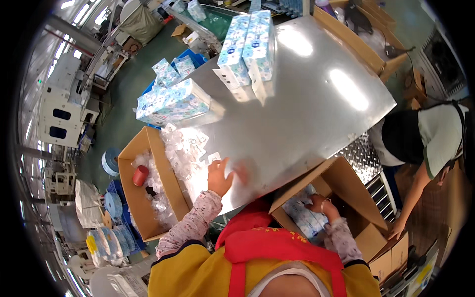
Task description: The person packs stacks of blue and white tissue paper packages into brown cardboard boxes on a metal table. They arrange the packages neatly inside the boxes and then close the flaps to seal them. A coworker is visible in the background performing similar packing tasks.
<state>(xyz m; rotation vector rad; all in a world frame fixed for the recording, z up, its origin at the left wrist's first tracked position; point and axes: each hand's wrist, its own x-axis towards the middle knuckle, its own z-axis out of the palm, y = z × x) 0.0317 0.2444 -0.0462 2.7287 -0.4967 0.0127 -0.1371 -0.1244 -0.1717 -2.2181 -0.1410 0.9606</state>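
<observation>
My left hand [220, 177] is over the near edge of the metal table [297, 114], its fingers apart and nothing plainly gripped. Just past its fingertips is a small white piece [213, 157]; whether they touch cannot be told. Beside this hand lies a heap of clear plastic pieces [185, 148]. A blurred reddish patch shows on the metal to its right. My right hand [320, 205] reaches into an open cardboard carton [346, 185], its fingers closed on a blue-and-white floral tissue pack [302, 213]. The carton's inside is partly hidden by my arm.
More wrapped packs [247, 47] stand at the table's far side, another pack [173, 103] at its left edge. A cardboard box [168, 185] at left holds clear plastic pieces and a red cylinder [140, 175]. At right, a co-worker [428, 136] bends beside the carton.
</observation>
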